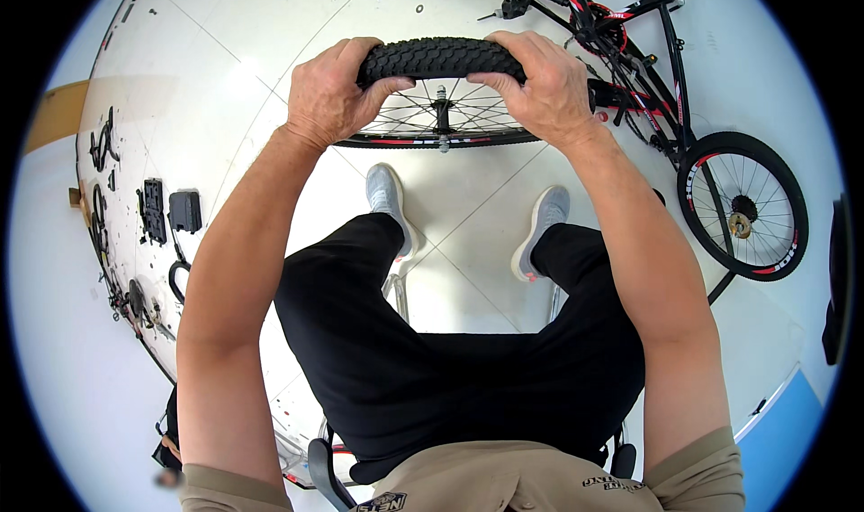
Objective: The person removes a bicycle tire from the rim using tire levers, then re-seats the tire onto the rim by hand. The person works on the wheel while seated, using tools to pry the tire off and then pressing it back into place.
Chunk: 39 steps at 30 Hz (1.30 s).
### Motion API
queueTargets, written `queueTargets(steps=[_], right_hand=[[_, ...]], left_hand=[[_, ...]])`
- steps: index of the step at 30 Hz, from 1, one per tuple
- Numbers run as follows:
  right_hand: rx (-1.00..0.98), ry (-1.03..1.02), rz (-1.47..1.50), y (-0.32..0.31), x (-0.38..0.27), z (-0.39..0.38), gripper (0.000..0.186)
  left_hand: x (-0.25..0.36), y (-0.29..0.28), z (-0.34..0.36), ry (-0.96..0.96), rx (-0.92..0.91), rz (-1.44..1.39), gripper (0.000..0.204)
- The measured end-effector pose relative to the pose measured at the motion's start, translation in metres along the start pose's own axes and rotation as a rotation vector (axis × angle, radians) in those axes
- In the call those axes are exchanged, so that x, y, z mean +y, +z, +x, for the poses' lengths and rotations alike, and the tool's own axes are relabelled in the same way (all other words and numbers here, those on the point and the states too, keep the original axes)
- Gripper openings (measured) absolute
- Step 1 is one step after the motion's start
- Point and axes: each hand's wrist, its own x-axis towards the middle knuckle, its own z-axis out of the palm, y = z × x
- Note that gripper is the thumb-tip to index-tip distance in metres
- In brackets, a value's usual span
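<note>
Both my hands grip a bicycle wheel in front of me, over the floor beyond my feet. Its black knobby tire [441, 57] arches between them at the top. Below the tire show thin spokes, a dark hub [442, 116] with an axle, and a black rim with red and white marks. My left hand [335, 89] is closed over the tire's left side, thumb laid along its near face. On the right side my right hand [545, 82] is wrapped round it in the same way, its thumb pointing inward. The palms hide parts of the tire.
A black and red bicycle frame [621, 44] lies at the far right, with another wheel [743, 206] beside it. Toward the left, an opened black tool case [155, 211] and a dark box [185, 211] rest on the pale tiled floor. Bike parts [137, 303] lie farther left.
</note>
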Motion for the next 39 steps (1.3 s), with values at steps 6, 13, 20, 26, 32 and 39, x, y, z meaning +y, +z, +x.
queueTargets(steps=[6,13,20,26,32,39], right_hand=[[0.033,0.062,0.094,0.002,0.003,0.004,0.038],[-0.037,0.138,0.144,-0.003,0.002,0.007,0.031],[-0.192,0.309,0.15,-0.007,0.004,0.012,0.031],[-0.221,0.345,0.097,0.001,0.002,-0.008,0.029],[-0.139,0.265,0.119,-0.036,0.001,0.031,0.028],[-0.02,0.126,0.039,-0.033,0.012,0.02,0.033]], left_hand=[[0.003,-0.005,0.007,-0.105,-0.11,-0.118,0.052],[0.003,-0.008,0.013,-0.175,-0.2,-0.203,0.055],[0.001,-0.002,0.017,-0.362,-0.37,-0.282,0.057],[0.013,0.02,-0.006,-0.379,-0.324,-0.309,0.054],[0.013,-0.013,0.029,-0.281,-0.217,-0.322,0.047],[0.024,0.017,0.02,-0.167,-0.008,-0.233,0.049]])
